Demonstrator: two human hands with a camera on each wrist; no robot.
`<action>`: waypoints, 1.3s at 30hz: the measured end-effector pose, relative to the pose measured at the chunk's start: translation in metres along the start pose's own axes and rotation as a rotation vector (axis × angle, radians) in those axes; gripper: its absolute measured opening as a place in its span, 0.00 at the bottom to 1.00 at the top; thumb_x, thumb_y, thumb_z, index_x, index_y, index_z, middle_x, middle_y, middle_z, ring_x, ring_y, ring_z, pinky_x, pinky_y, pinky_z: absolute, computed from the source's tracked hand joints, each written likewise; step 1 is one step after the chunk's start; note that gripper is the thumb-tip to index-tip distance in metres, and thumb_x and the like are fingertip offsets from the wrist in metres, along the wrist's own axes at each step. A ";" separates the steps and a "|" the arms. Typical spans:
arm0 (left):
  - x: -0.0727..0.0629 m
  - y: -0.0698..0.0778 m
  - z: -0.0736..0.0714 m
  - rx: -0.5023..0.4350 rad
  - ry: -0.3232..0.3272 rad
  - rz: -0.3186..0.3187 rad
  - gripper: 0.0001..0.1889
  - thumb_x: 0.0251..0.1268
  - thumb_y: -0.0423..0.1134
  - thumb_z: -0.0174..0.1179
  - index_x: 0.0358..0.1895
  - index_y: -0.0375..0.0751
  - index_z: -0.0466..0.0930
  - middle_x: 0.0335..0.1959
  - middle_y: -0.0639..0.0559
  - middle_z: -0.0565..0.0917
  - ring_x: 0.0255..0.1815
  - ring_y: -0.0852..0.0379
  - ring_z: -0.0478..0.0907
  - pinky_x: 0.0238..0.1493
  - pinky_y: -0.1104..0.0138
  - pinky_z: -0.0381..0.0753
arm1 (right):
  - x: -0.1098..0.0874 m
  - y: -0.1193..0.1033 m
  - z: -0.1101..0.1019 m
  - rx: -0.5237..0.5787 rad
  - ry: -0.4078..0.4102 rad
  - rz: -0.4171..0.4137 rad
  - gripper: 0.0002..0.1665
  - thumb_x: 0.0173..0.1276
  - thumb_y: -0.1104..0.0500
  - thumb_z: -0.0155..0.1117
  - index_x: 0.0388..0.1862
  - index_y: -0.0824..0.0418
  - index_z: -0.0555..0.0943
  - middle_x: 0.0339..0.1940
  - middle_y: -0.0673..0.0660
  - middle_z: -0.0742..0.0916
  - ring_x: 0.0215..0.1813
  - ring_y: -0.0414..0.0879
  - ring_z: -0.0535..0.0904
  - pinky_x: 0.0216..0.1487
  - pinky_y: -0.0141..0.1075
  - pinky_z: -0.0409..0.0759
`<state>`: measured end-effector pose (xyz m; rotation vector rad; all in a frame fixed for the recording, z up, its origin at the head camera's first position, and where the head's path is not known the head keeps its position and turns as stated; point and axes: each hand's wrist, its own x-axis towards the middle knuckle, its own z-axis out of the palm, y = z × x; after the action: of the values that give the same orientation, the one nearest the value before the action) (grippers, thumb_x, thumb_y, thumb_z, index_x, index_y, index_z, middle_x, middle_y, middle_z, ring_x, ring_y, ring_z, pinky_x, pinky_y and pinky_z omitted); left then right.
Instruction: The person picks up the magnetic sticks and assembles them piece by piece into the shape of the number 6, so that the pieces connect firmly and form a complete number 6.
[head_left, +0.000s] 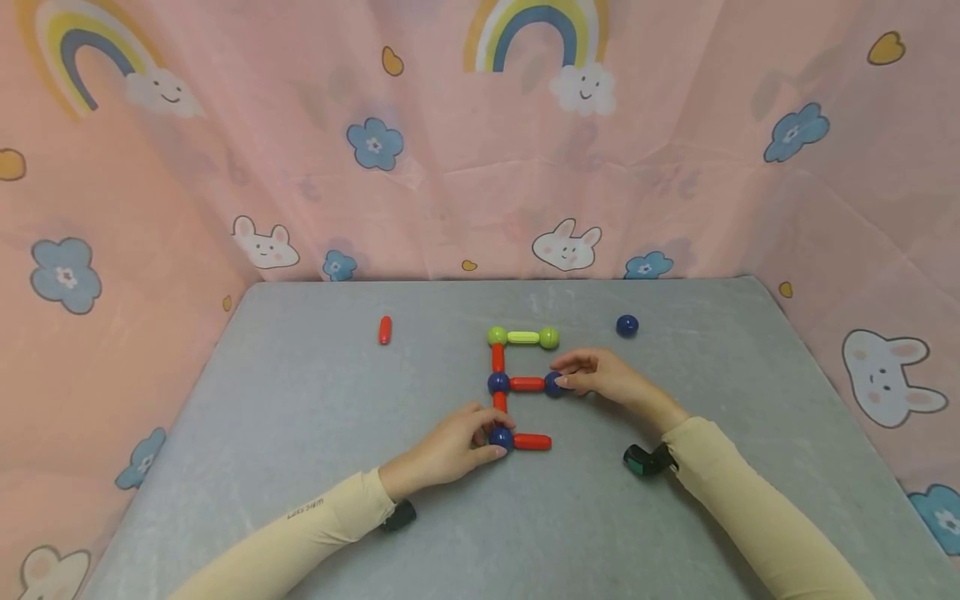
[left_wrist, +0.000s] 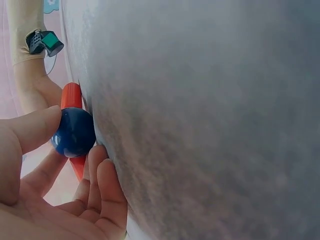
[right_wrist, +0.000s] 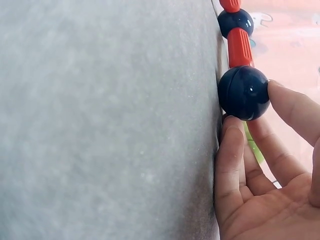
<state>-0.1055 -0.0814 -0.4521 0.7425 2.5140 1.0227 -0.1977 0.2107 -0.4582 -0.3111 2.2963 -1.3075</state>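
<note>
Balls and rods joined end to end form an angular figure on the table. Its top is a green rod (head_left: 523,337) between two green balls. Red rods run down from there through a blue ball (head_left: 498,382). My left hand (head_left: 453,443) pinches the blue ball (left_wrist: 74,132) at the lower corner, from which a red rod (head_left: 533,442) points right. With thumb and fingers, my right hand (head_left: 609,379) pinches another blue ball (right_wrist: 244,93) at the right end of the middle red rod (head_left: 527,384).
A loose red rod (head_left: 385,330) lies at the back left of the grey table (head_left: 300,375). One separate blue ball (head_left: 627,326) sits at the back right. Pink patterned cloth (head_left: 450,200) hangs behind and along the sides.
</note>
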 end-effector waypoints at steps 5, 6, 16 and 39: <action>0.001 0.000 0.001 0.018 0.005 0.006 0.18 0.66 0.43 0.65 0.58 0.54 0.78 0.42 0.55 0.78 0.35 0.66 0.72 0.37 0.75 0.74 | 0.000 0.000 0.001 -0.009 0.002 0.003 0.26 0.68 0.50 0.68 0.59 0.62 0.79 0.50 0.60 0.86 0.42 0.45 0.80 0.44 0.33 0.81; 0.001 0.000 0.001 0.018 0.005 0.006 0.18 0.66 0.43 0.65 0.58 0.54 0.78 0.42 0.55 0.78 0.35 0.66 0.72 0.38 0.75 0.74 | 0.000 0.000 0.001 -0.012 0.002 0.004 0.26 0.68 0.50 0.68 0.59 0.62 0.79 0.50 0.60 0.86 0.42 0.45 0.80 0.44 0.33 0.81; 0.027 0.003 -0.019 -0.089 0.157 -0.016 0.14 0.68 0.42 0.63 0.54 0.45 0.79 0.39 0.47 0.76 0.36 0.58 0.71 0.35 0.70 0.72 | 0.000 -0.002 0.000 -0.009 0.003 -0.005 0.26 0.68 0.51 0.67 0.59 0.63 0.79 0.51 0.61 0.86 0.42 0.45 0.80 0.44 0.34 0.82; 0.071 -0.013 -0.017 -0.070 0.228 -0.086 0.12 0.63 0.40 0.67 0.49 0.46 0.86 0.35 0.46 0.72 0.35 0.56 0.66 0.32 0.70 0.63 | 0.017 -0.018 -0.010 -0.069 0.053 -0.066 0.23 0.70 0.50 0.64 0.59 0.60 0.80 0.53 0.62 0.85 0.42 0.49 0.79 0.40 0.37 0.81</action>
<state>-0.1760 -0.0576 -0.4571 0.5187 2.6576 1.2193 -0.2181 0.2023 -0.4435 -0.3828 2.3979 -1.2843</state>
